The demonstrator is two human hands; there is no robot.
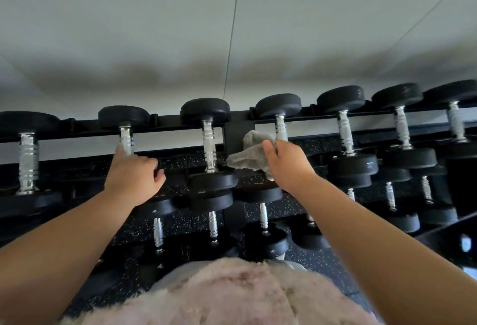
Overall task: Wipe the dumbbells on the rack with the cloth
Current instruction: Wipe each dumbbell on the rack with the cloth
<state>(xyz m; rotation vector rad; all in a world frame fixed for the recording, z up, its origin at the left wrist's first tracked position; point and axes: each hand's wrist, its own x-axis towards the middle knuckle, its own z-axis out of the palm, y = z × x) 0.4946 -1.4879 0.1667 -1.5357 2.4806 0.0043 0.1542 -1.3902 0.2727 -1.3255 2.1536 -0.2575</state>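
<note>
Black dumbbells with chrome handles lie in rows on a dark rack [238,128]. My right hand [286,163] grips a grey cloth [247,154] against the chrome handle of one top-row dumbbell [278,107]; the cloth hangs to the left of the hand. My left hand [134,173] is on the second dumbbell from the left [124,118], fingers curled at the lower end of its handle, which the hand hides. Between the hands lies another dumbbell [210,143], untouched.
More dumbbells [346,133] run along the top row to the right and one to the far left [28,162]. A lower tier holds smaller dumbbells [213,224]. A pale wall [232,27] rises behind the rack. Speckled black floor [271,211] shows below.
</note>
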